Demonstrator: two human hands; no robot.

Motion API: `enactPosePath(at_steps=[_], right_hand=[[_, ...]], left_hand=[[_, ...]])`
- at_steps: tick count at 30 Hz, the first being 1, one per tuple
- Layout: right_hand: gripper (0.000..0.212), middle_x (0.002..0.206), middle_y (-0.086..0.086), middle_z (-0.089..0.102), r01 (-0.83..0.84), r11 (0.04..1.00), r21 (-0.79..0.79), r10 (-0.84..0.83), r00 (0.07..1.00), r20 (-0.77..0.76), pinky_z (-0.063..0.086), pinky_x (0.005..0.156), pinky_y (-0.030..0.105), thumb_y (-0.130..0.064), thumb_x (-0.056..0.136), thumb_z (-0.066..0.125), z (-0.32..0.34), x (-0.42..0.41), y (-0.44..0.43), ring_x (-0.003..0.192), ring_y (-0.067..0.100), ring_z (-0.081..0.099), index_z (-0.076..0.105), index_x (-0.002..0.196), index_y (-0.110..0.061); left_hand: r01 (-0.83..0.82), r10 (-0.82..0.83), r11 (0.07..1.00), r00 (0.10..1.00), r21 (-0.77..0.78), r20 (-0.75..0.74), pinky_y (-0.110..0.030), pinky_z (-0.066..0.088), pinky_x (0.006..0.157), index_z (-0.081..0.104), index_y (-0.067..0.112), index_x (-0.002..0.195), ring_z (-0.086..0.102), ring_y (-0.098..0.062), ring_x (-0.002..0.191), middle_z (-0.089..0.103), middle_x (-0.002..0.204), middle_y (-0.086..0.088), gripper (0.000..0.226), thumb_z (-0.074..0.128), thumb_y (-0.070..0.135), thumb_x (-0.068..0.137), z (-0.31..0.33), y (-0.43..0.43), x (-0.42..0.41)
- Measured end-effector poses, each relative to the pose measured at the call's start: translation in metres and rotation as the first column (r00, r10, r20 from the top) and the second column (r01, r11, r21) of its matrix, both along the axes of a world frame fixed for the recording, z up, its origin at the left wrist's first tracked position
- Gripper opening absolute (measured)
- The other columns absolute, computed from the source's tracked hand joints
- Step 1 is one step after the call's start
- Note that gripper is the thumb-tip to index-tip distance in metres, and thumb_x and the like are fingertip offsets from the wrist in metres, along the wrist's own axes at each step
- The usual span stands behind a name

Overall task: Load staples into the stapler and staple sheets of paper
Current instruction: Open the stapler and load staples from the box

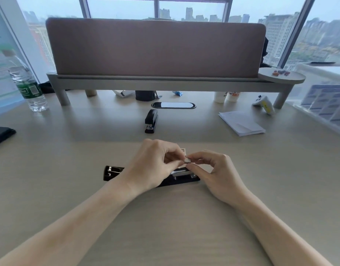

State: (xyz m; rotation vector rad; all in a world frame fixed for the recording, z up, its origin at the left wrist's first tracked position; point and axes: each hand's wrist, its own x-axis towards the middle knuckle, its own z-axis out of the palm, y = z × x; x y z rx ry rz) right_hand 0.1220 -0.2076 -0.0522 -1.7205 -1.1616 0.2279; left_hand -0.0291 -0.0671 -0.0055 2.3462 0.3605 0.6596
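So, two black staplers were on the beige desk (pixel 69 189): an opened stapler (pixel 115 172) lying flat at frame center under the hands, and a closed stapler (pixel 151 121) further up. Left hand (pixel 152 166) and right hand (pixel 217 173) both pinched one small silvery staple strip (pixel 187 160) just above the open one. One stack of paper sheets (pixel 242 122) sat upper right, one water bottle (pixel 28 87) upper left. Behind, a felt desk divider (pixel 155 47) and big windows showed city high-rises.
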Motion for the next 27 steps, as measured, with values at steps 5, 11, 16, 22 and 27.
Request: enactPosePath(at_steps=[5, 11, 16, 22, 27], right_hand=[[0.065, 0.112, -0.012, 0.078, -0.053, 0.998, -0.041, 0.051, 0.998, -0.034, 0.057, 0.100, 0.030, -0.031, 0.074, 0.090, -0.007, 0.005, -0.012, 0.109, 0.008, 0.074, 0.063, 0.134, -0.036], [0.056, 0.101, -0.007, 0.081, -0.075, 0.997, 0.007, 0.075, 0.994, -0.077, 0.060, 0.098, 0.045, -0.010, 0.083, 0.085, -0.011, 0.007, -0.011, 0.097, 0.017, 0.078, 0.064, 0.131, -0.030], [0.052, 0.098, -0.008, 0.081, -0.078, 0.997, 0.001, 0.078, 0.993, -0.086, 0.060, 0.096, 0.043, -0.008, 0.085, 0.083, -0.010, 0.006, -0.011, 0.094, 0.015, 0.077, 0.066, 0.128, -0.030], [0.049, 0.098, -0.006, 0.081, -0.080, 0.997, 0.009, 0.081, 0.992, -0.098, 0.061, 0.096, 0.044, -0.008, 0.086, 0.083, -0.010, 0.006, -0.010, 0.094, 0.016, 0.078, 0.067, 0.125, -0.032], [0.050, 0.098, -0.007, 0.081, -0.083, 0.996, 0.016, 0.084, 0.992, -0.096, 0.061, 0.096, 0.043, -0.008, 0.085, 0.083, -0.011, 0.007, -0.009, 0.094, 0.016, 0.078, 0.066, 0.126, -0.032]], left_hand=[[-0.043, 0.045, 0.998, 0.998, 0.036, -0.042, -0.018, 0.060, 0.078, 0.086, 0.023, 0.091, 0.076, 0.004, 0.077, 0.082, 0.082, 0.013, 0.010, 0.084, 0.015, 0.086, -0.005, 0.000, -0.006], [-0.016, 0.025, 0.994, 0.996, 0.107, -0.088, -0.034, 0.061, 0.074, 0.085, 0.026, 0.095, 0.076, -0.007, 0.074, 0.082, 0.080, 0.007, 0.010, 0.082, 0.019, 0.088, -0.010, -0.001, -0.003], [-0.009, 0.026, 0.990, 0.993, 0.143, -0.115, -0.034, 0.062, 0.072, 0.084, 0.026, 0.094, 0.075, -0.008, 0.071, 0.080, 0.078, 0.007, 0.010, 0.083, 0.019, 0.087, -0.011, 0.000, 0.000], [-0.027, 0.042, 0.990, 0.993, 0.135, -0.111, -0.034, 0.061, 0.072, 0.084, 0.028, 0.091, 0.075, -0.007, 0.070, 0.080, 0.074, 0.009, 0.008, 0.083, 0.022, 0.087, -0.008, -0.001, 0.000], [-0.030, 0.043, 0.994, 0.992, 0.104, -0.119, -0.036, 0.062, 0.071, 0.084, 0.029, 0.091, 0.076, -0.007, 0.071, 0.080, 0.073, 0.009, 0.010, 0.083, 0.020, 0.087, -0.009, -0.002, -0.003]])
